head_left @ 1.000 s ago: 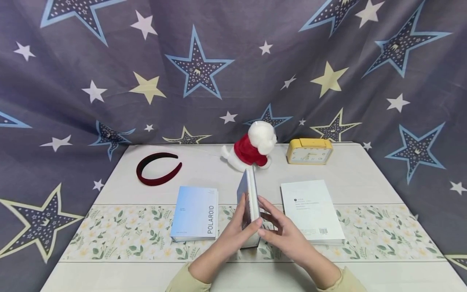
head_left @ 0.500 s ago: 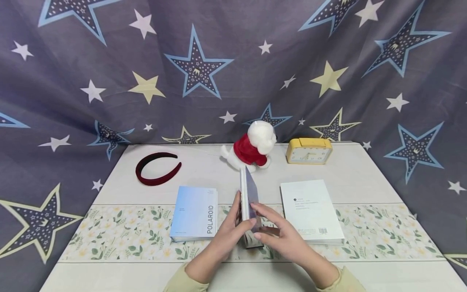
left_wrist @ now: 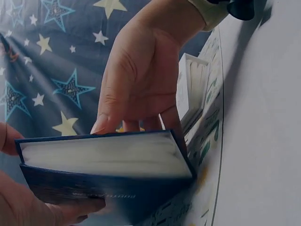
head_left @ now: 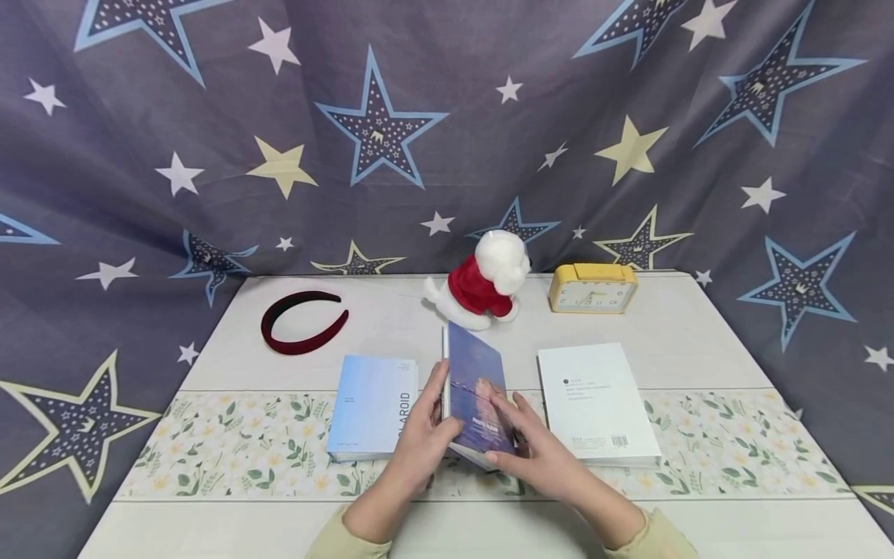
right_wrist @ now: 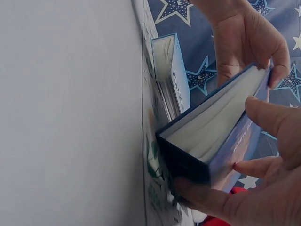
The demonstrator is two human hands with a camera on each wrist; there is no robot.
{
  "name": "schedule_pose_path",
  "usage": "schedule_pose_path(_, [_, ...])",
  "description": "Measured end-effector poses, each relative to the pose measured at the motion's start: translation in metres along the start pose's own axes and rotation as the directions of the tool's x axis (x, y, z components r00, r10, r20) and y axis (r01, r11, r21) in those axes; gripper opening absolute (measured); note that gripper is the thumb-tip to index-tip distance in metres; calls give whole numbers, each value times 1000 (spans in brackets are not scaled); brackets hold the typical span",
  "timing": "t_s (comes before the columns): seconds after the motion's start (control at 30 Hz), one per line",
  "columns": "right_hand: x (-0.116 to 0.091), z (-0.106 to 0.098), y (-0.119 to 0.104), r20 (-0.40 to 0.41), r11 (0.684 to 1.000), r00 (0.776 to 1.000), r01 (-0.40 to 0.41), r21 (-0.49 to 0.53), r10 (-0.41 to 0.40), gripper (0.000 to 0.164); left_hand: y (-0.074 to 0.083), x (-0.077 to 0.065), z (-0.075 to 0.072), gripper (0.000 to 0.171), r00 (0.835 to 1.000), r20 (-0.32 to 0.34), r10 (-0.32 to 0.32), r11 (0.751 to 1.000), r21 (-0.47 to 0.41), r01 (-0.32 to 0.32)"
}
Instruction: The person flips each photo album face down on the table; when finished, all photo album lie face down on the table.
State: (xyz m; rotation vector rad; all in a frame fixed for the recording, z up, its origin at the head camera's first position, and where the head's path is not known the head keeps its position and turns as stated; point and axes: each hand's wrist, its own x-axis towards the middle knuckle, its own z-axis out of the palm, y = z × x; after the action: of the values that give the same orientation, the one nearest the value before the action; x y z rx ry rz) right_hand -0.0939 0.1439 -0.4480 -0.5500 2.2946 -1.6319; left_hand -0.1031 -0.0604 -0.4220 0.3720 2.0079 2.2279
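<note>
A purple-blue photo album [head_left: 482, 380] stands tilted on its edge between both hands, its printed cover facing right and up. My left hand [head_left: 417, 435] grips its left side, thumb on the cover by the page edge and fingers behind. My right hand [head_left: 541, 442] holds it from the right, fingertips on the cover and thumb near the lower edge. In the right wrist view, fingers of the right hand [right_wrist: 273, 165] reach round the dark spine. The white page block [left_wrist: 103, 153] shows in the left wrist view.
A blue book marked POLAROID [head_left: 370, 404] lies left of the album, a white book [head_left: 597, 400] right of it. Behind stand a white plush dog [head_left: 504, 260] in red and a yellow clock [head_left: 594, 291]. A dark red headband [head_left: 303, 345] lies at back left.
The album has turned from nearly edge-on to showing its printed cover, leaning to the right. My left hand has moved a little left with it, overlapping the POLAROID book's edge in the head view.
</note>
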Motion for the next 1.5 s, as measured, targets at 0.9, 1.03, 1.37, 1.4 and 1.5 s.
schedule_pose_path(0.9, [-5, -14, -2, -92, 948, 993, -95, -304, 69, 81, -19, 5, -12, 108, 986, 9, -168, 954, 252, 161])
schedule_pose_path(1.03, [-5, -15, -2, -91, 943, 992, -110, -315, 85, 80, -22, 5, -13, 116, 983, 20, -185, 946, 274, 172])
schedule_pose_path(1.37, [-5, -16, -6, -104, 920, 990, -130, -369, 98, 74, -34, 6, -15, 121, 988, 16, -155, 907, 398, 136])
schedule_pose_path(1.4, [-5, -16, -6, -104, 919, 990, -130, -371, 98, 74, -35, 6, -16, 121, 988, 17, -156, 906, 401, 136])
schedule_pose_path(1.5, [-5, -16, -6, -104, 916, 990, -130, -380, 98, 73, -37, 6, -16, 123, 986, 24, -164, 902, 409, 140])
